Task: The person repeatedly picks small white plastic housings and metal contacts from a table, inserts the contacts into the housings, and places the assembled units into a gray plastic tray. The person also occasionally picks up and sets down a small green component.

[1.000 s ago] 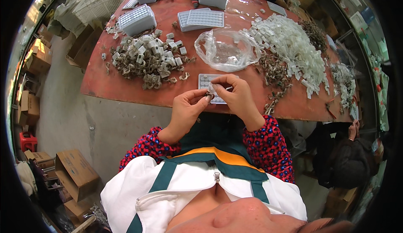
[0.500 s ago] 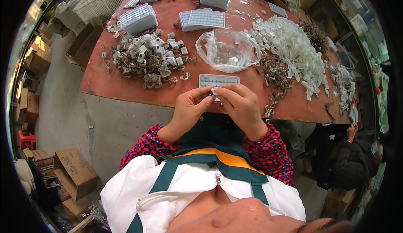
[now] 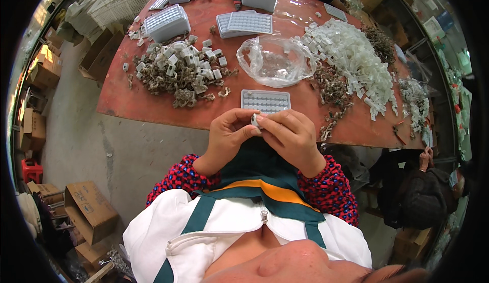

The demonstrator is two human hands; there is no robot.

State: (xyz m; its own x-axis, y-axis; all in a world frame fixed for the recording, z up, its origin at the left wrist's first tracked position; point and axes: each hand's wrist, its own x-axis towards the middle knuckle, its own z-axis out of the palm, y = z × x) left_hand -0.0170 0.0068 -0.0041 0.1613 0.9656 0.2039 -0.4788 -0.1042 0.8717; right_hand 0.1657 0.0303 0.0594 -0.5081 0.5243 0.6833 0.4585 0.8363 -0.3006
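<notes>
Both hands meet over the near edge of the red table [image 3: 163, 112]. Between thumb and finger my left hand [image 3: 227, 136] pinches a small white plastic housing [image 3: 255, 120]. My right hand [image 3: 291, 136] has its fingertips closed on the same piece from the other side. Just beyond them lies a grey tray with rows of round cups [image 3: 266, 99]. To the left is a heap of white blocks with brown cords [image 3: 178, 71]. A clear plastic bag [image 3: 275, 61] lies past the tray.
A large pile of translucent white plastic pieces [image 3: 351, 61] covers the right side, with brown cords [image 3: 333, 87] beside it. Stacked grey trays [image 3: 167, 24] stand at the back. Red-handled pliers [image 3: 399, 134] lie at right. Another person [image 3: 425, 196] sits there. Cardboard boxes [image 3: 90, 209] stand at left.
My fingers have shifted slightly toward me and turned the piece, so more of its white side shows. Both hands keep hold of it.
</notes>
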